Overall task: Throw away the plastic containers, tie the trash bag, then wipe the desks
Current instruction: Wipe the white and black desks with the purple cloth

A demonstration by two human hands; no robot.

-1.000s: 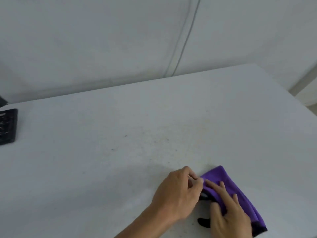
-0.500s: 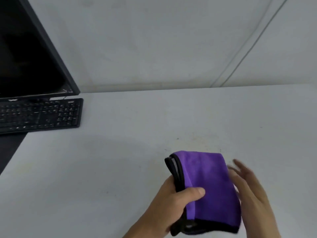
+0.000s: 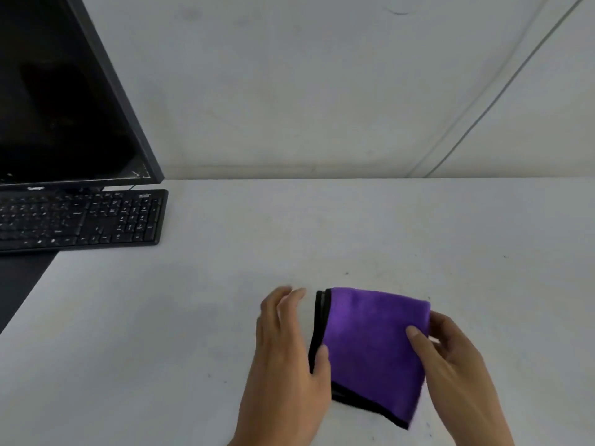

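Folded purple cloth (image 3: 370, 346), black trim along its left and near edges. It sits near-centre over the white surface (image 3: 193, 317), between the two hands. Cannot tell whether it lies flat on the surface or is held just clear of it.

Right hand (image 3: 450, 355): pinching the cloth's right edge. Thumb lies on the top face, and the fingers curl round behind the edge.

Left hand (image 3: 286, 355): spread and relaxed, fingers straight and pointing to the far side. They stand apart from the cloth. Only the thumb touches, resting against the black-trimmed left edge. Nothing gripped.

Surface shows small dark specks and faint smudges around the cloth.

Far left: black keyboard (image 3: 80, 218) on the surface, its right end well apart from the hands. Behind it a black monitor (image 3: 64, 91), screen dark, cut off by the left edge of the view. A dark panel (image 3: 19, 284) lies under and nearer than the keyboard at the left edge.

Far side: plain pale wall (image 3: 322, 91). A thin cable (image 3: 502, 91) runs slantwise down it on the right.
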